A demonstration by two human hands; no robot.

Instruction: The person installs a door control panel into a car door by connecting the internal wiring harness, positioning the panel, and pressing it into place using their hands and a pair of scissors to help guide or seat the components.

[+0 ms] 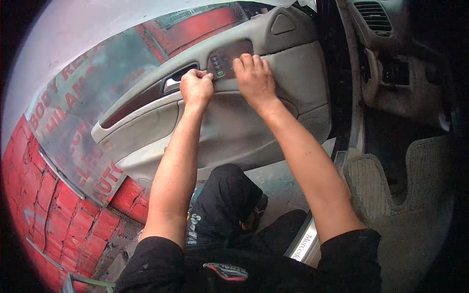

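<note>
Outstretched arms point(312, 171), hands point(197, 91) point(256, 80) curled at door panel point(227, 117)

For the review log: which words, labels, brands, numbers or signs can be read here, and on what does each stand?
Wording withheld; locations only:
Large red capitals on the grey signboard beyond the door: partly readable, cut off by the door.
Dark script on the silver sill plate: partly readable.
White letters on the dark cloth between the arms: partly readable.
Markings on the switch panel: too small to read.
</note>
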